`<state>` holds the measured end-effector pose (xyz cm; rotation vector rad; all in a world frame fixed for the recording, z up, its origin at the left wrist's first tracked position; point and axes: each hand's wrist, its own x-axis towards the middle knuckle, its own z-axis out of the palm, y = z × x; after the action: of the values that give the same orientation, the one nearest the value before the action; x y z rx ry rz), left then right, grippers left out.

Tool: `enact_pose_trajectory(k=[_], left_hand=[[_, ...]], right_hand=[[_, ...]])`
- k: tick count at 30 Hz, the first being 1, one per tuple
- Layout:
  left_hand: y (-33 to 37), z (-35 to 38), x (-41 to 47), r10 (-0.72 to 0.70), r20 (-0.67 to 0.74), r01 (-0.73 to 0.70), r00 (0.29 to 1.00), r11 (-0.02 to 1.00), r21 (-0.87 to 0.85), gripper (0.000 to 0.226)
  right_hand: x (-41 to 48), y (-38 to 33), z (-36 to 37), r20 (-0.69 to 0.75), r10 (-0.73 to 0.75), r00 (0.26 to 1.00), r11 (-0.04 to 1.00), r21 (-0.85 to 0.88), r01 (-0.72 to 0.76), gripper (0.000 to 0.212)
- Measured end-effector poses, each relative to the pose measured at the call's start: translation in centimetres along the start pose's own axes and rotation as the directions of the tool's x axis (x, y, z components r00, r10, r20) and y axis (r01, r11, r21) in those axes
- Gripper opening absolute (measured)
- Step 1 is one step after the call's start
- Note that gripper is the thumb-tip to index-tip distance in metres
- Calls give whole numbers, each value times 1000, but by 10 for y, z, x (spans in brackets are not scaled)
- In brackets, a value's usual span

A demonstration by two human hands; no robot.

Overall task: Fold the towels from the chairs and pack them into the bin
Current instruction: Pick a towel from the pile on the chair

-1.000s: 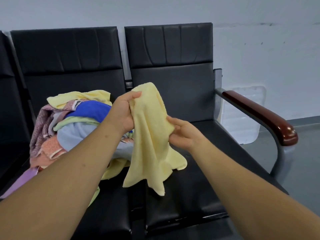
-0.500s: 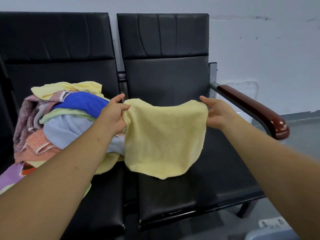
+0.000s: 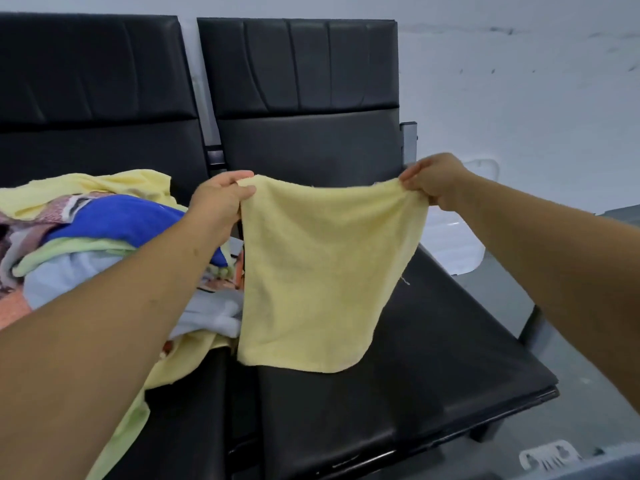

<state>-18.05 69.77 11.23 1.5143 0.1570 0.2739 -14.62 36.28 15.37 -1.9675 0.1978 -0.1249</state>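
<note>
Pinching towel (image 3: 322, 271) corners, hands (image 3: 221, 199) (image 3: 436, 181) apart

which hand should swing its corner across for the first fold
Likely the right hand: it pinches the yellow towel over the bare seat, with free room; the left hand crowds the pile.

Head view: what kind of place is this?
Likely a waiting area or corridor, not a home: linked black padded chairs in a row, backs to a bare, scuffed white wall, on a plain grey floor. The towel pile looks staged for the task.
</note>
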Motion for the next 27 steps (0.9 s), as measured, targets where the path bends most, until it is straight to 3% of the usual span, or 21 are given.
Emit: enact_pose_trajectory(k=[2,4,6,9,14,19,22,27], left_hand=[[2,3,21,50,-35,-45,998,988,148,27],[5,8,37,103,-65,-84,993,967,242,31],[9,13,54,121,-80,-97,989,962,254,29],[20,21,74,135,-74,-113,988,962,250,22],[48,29,84,243,-45,-227,969,946,231,22],[61,19,64,275,-7,-264,962,932,247,18],[63,8,47,269,13,-262,963,926,270,24],[77,3,18,133,33,-137,991,980,148,22]], right_hand=[[23,-3,1,-33,51,998,991,125,-47,19],[42,-7,2,42,163,986,930,326,-168,16],[59,-11,2,143,203,969,854,458,-247,23],[77,-23,-4,166,160,973,783,578,-227,24],[84,-53,-31,54,47,997,853,518,-68,41],[63,-53,-56,-61,23,998,871,491,10,27],[39,-46,-66,8,53,999,838,544,-49,30],[-3,-40,-82,278,178,944,735,600,-315,43]])
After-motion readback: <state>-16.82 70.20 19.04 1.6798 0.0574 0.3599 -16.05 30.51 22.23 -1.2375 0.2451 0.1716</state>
